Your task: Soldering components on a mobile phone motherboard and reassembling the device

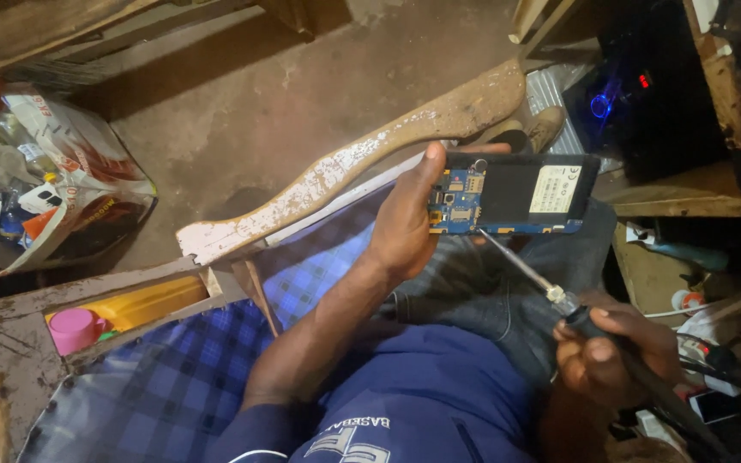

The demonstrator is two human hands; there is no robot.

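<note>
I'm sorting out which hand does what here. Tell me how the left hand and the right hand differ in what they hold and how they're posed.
The left hand grips the opened phone by its end, held up with the circuit board showing; the right hand grips a dark-handled tool. The left hand sits higher and farther out on a stretched arm; the right hand stays low by the lap. Both are closed around something, and the tool's thin metal tip points to the phone's lower edge.

White rectangular label (555, 189) on phone's back; printed bag (87, 171) left.
</note>
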